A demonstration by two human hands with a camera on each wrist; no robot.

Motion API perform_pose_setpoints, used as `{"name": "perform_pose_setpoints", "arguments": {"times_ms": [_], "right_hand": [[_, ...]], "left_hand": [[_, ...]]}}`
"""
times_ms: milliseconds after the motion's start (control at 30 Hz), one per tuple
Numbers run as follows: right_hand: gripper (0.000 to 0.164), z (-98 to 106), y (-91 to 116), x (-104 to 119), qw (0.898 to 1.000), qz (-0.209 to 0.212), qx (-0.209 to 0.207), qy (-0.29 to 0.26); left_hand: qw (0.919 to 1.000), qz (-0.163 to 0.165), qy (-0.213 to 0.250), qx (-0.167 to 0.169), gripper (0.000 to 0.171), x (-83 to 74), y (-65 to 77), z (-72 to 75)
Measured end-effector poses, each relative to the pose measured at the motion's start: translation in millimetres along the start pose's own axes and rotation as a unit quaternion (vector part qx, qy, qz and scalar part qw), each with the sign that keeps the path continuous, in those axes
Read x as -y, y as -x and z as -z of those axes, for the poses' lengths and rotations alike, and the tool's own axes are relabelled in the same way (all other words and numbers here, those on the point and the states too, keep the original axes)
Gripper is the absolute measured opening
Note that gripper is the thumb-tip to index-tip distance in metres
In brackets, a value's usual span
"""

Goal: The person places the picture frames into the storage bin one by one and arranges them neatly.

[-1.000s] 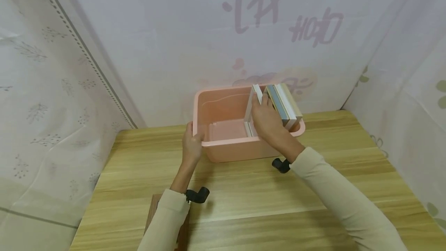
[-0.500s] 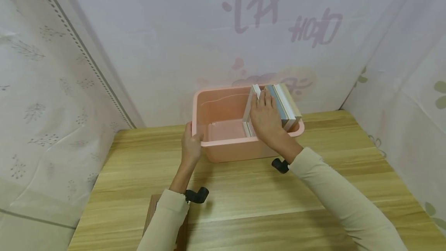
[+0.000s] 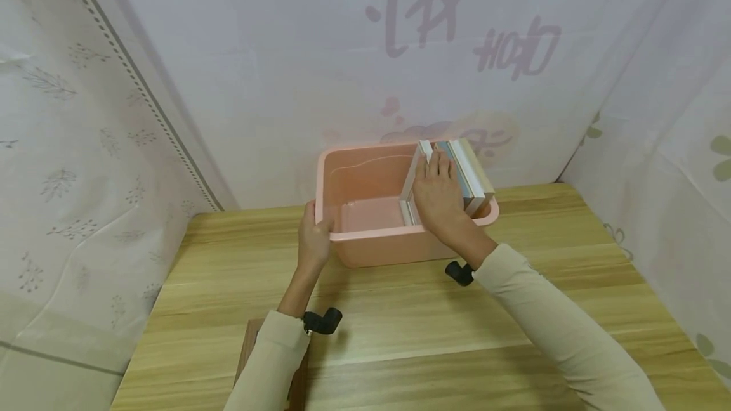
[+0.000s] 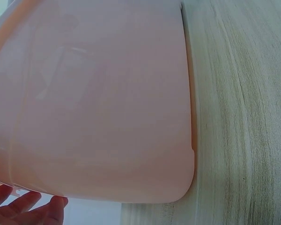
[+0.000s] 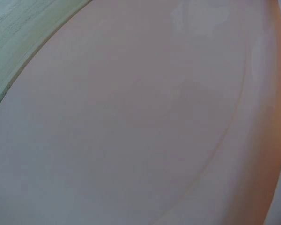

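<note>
A pink plastic basin [image 3: 377, 233] stands on the wooden table against the back wall. My left hand [image 3: 314, 240] grips its left rim, thumb over the edge; in the left wrist view the fingers [image 4: 25, 205] lie along the basin's side. Several books [image 3: 474, 170] stand upright and slightly tilted in the right part of the basin, with white, blue-grey and cream edges. Left of them is a thin white book [image 3: 412, 173], with a pale flat item low beside it. My right hand [image 3: 440, 202] rests on the books' tops with straight fingers, hiding part of them. The right wrist view shows only the basin's outer wall.
A brown wooden object [image 3: 301, 376] lies at the front left, mostly hidden under the left forearm. Black wrist cameras [image 3: 324, 320] jut from both wrists. A printed cloth wall [image 3: 274, 81] rises right behind the basin. The basin's left part shows bare floor.
My right fingers, earlier bent down between the white book and the others, now lie straighter across the tops. The left hand and the basin have hardly moved.
</note>
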State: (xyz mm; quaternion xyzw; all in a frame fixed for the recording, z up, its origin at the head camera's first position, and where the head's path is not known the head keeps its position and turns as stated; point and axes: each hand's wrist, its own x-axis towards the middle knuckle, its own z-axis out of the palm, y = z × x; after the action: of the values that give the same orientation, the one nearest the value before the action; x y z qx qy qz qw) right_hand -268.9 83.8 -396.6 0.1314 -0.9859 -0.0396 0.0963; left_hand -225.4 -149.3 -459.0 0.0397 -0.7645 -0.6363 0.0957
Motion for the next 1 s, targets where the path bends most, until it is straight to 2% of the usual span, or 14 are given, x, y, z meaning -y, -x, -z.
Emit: {"name": "perform_pose_setpoints", "arguments": {"times_ms": [200, 433, 567, 700, 800, 1000], "right_hand": [[0.066, -2, 1, -3, 1.000, -0.007, -0.001, 0.010], [0.072, -2, 1, -9, 1.000, -0.020, 0.014, -0.008], [0.080, 2, 5, -15, 0.998, -0.035, 0.018, -0.039], [0.078, 7, 15, -26, 0.995, -0.053, -0.003, -0.083], [0.077, 7, 25, -38, 0.991, -0.055, -0.022, -0.121], [0.087, 0, 48, -60, 0.979, -0.048, -0.050, -0.190]], "left_hand": [[0.9999, 0.003, 0.007, 0.006, 0.047, 0.6, 0.3, 1.2], [1.0000, 0.003, -0.002, 0.002, 0.047, 1.7, 0.5, 0.6], [1.0000, 0.001, -0.002, 0.003, 0.047, 2.4, 0.4, -0.3], [1.0000, 0.003, 0.002, 0.008, 0.047, 2.7, 0.2, -0.3], [1.0000, 0.005, -0.002, 0.006, 0.047, 2.3, 0.5, 0.1], [0.9999, 0.010, -0.008, 0.008, 0.050, 0.0, 2.1, 2.0]]}}
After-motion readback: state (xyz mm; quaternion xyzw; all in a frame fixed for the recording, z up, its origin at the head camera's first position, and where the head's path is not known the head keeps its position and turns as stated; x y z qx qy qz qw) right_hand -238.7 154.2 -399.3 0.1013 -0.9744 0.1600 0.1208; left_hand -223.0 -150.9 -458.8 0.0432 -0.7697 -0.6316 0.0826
